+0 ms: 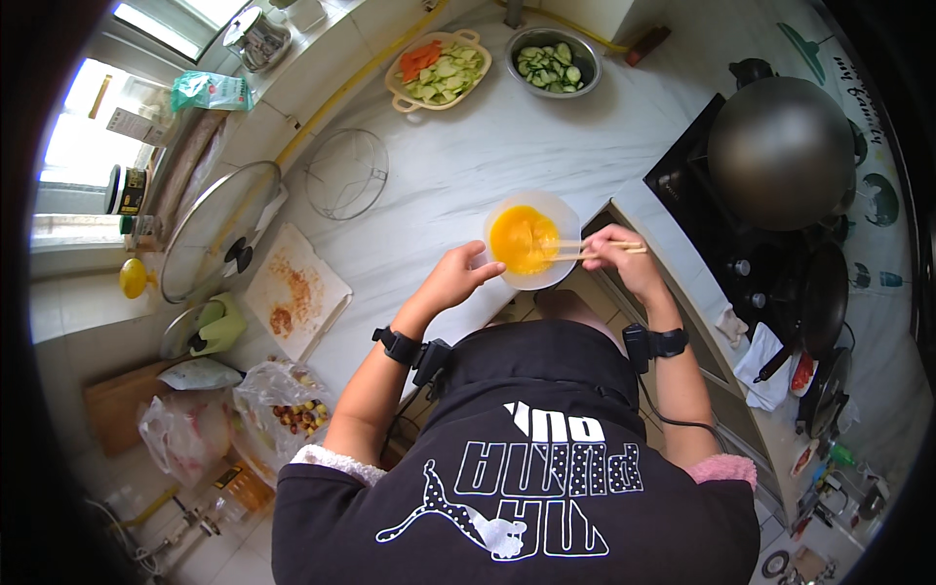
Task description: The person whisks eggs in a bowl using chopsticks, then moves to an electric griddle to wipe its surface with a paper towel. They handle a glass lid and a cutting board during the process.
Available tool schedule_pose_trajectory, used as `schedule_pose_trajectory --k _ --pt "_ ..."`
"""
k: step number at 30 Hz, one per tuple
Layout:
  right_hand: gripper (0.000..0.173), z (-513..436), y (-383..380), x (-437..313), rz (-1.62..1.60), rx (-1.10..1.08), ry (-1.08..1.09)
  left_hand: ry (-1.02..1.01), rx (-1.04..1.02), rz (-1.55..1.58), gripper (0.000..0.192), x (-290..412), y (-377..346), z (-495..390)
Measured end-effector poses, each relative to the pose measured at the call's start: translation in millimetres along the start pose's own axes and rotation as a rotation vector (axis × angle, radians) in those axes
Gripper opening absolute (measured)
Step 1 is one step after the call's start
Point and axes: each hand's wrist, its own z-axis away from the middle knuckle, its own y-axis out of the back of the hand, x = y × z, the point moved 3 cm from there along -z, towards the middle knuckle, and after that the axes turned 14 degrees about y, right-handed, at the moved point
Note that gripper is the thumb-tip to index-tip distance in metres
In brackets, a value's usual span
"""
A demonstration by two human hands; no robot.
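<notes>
A translucent white bowl [563,212] of beaten egg [523,238] is at the front edge of the marble-patterned counter, its near side over the edge. My left hand [457,276] grips the bowl's left rim, thumb over the lip. My right hand [618,256] holds a pair of light wooden chopsticks [570,256], their tips dipped in the orange-yellow liquid. A few bubbles show on the liquid's right side. The fingers of my left hand behind the bowl wall are partly hidden.
Behind stand a cream basket [395,95] of sliced vegetables and a steel bowl [596,84] of cucumber slices. A wire rack [347,174] and a stained cutting board [296,289] lie left. On the right, a wok [781,153] sits on a black gas stove [684,161], near a frying pan [823,300].
</notes>
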Motion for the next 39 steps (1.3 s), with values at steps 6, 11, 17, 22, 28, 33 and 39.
schedule_pose_trajectory --k 6,11,17,22,28,33,39 --pt "0.014 -0.1 2.8 -7.2 0.089 0.089 0.095 -0.011 -0.008 0.017 0.033 2.7 -0.1 1.5" --pt "0.015 1.1 -1.4 -5.8 -0.043 0.106 0.095 -0.012 0.013 -0.029 0.032 1.5 0.3 1.4" --pt "0.016 1.9 -1.7 0.0 -0.058 0.033 0.008 -0.033 0.015 -0.015 0.032 -0.5 -0.8 0.6" --pt "0.016 2.6 -3.0 4.8 -0.052 -0.056 -0.033 -0.023 0.017 -0.052 0.033 1.5 0.5 1.1" --pt "0.015 2.2 -1.6 -1.0 -0.001 -0.020 0.010 -0.018 0.009 -0.013 0.032 1.5 0.3 0.6" --pt "0.015 -0.4 7.7 -16.8 0.110 0.117 0.104 -0.032 0.018 -0.008 0.032 0.2 -1.1 0.4" --pt "0.014 -1.7 13.3 -31.2 0.095 0.106 0.143 -0.027 0.011 -0.029 0.033 1.1 -0.1 0.6"
